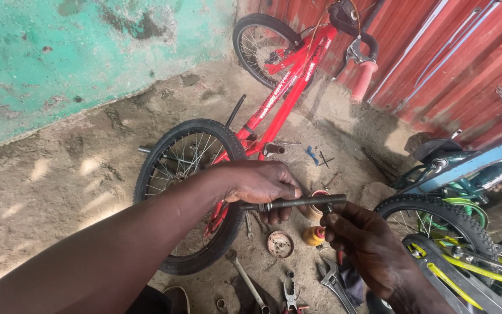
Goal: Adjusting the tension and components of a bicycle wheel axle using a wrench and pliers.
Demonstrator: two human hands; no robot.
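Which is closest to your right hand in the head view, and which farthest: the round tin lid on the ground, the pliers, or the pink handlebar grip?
From the right hand:
1. Round tin lid, just to its left on the ground.
2. Pliers, lower left, at the frame's bottom edge.
3. Pink handlebar grip, far above, by the red wall.

Two hands, one axle rod, one red bicycle, two wrenches.

The person's two arms enter from the bottom of the view, both bare: no sleeve, glove, watch or bracelet shows on either. The left hand sits at the end of a long, lean forearm, uncovered as far up as the frame shows. The right hand shows less forearm, also unclothed. The fingers carry no rings. Fingernails are short. Dark smudges that look like grease mark the knuckles and fingers.
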